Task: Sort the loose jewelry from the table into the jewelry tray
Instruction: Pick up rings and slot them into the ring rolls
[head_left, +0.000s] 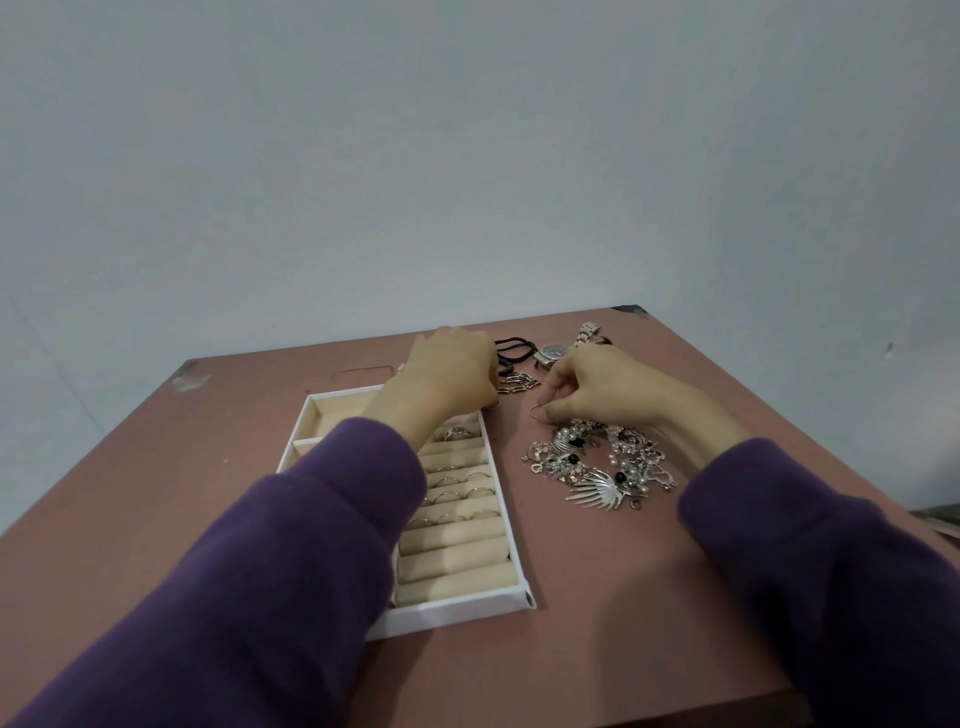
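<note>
- Two bare hands work past the far end of the tray, both in purple sleeves. The right hand (597, 387) pinches a thin silver ring (536, 412) between thumb and forefinger, low on the pink-brown table (649, 597), just beyond the pile.
- The left hand (449, 371) reaches over the tray's far right corner with fingers curled downward. A small ring-like glint shows at its fingertips, but whether the hand is clamped on anything cannot be told.
- The white rectangular jewelry tray with beige padded ring rolls (511, 564) lies under the left forearm. Several silver rings (457, 480) already sit in the upper slots; the nearer rolls are bare.
- A tangled pile of silver brooches, pearl strands and chains (597, 465) lies right of the tray, just beside the right wrist. A silver link bracelet (517, 387), black braided cords (514, 348) and a silver metal wristwatch (566, 348) lie farther back, near the fingertips of both hands.
- Judgement: sorting is partly done; most loose items remain on the table.
- Risk: the pinch on the thin ring is shallow, so the ring may slip and roll across the table or off its edge.
- Risk: the right wrist sits close to the pile; lifting may snag a chain and drag the tangle.
- Risk: the left sleeve hangs over the filled slots and may brush seated rings out of place.
</note>
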